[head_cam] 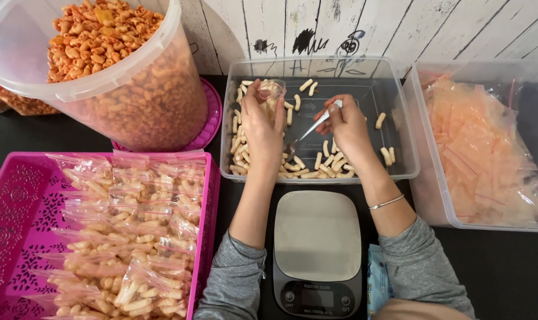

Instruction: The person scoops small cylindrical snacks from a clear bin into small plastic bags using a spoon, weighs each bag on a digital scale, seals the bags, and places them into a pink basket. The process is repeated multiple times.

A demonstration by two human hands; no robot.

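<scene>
Holding a small clear bag [270,90] in your left hand [262,131], fingers pinched on its rim, over the back left of the clear tub [399,172]. The bag mouth faces up; a few pale sticks [334,161] show through it, count can't be told.

Your right hand [347,127] is closed on a spoon [312,127], white handle up between the fingers, metal bowl down and left near the tub floor, just beside your left wrist. Whether the bowl carries anything, can't tell.

Tub contents: pale sticks scattered, thickest along the front wall and left side, a few loose ones at the back and right. Middle of the tub floor mostly bare.

Scale [317,249] sits directly in front of the tub, between your forearms, nothing on its plate. Display is too small to tell.

Left of you: pink tray [8,225] stacked with filled, sealed bags of the same pale sticks. Behind it, a big clear bucket [97,83] of orange snacks standing on a pink lid [212,115], touching the tub's left corner.

Right: second clear bin [434,195] holding a heap of empty bags with pink seal strips, just beside the tub.

Bracelet [386,202] on your right wrist, grey sleeves pushed up both arms.
</scene>
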